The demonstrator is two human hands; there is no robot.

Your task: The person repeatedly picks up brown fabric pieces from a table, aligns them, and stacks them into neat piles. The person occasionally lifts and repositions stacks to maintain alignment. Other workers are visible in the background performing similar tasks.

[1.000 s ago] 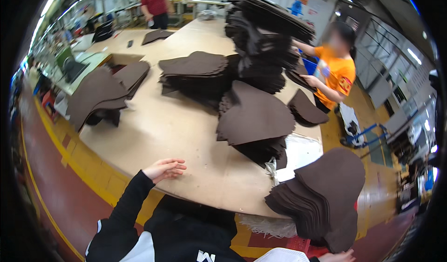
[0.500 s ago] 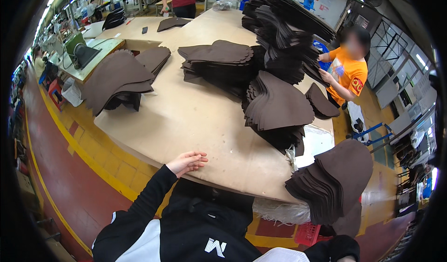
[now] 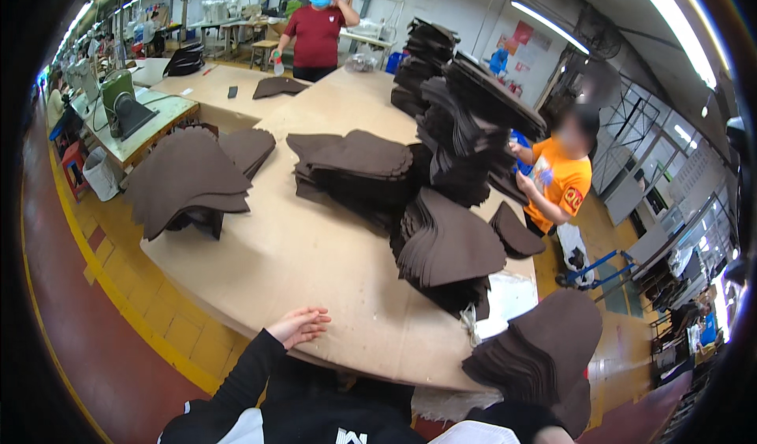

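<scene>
My left hand [image 3: 300,326] lies open, palm down, on the near edge of a big tan worktable [image 3: 300,263], its black sleeve reaching in from below. A fanned stack of dark brown fabric pieces [image 3: 544,353] sits at my lower right, past the table's corner. My right hand is almost hidden beneath it; only a pale sliver [image 3: 552,436] shows at the bottom edge. I cannot tell its grip.
More brown stacks cover the table: one at the left [image 3: 189,180], a middle one [image 3: 355,168], a leaning one [image 3: 445,247] and a tall pile [image 3: 465,121]. A person in orange [image 3: 556,180] works at the right side, a person in red [image 3: 315,38] at the far end. Sewing machines [image 3: 118,101] line the left.
My view has tilted up and shifted over the table. My left hand stays flat on the near edge. The brown stack remains at my lower right.
</scene>
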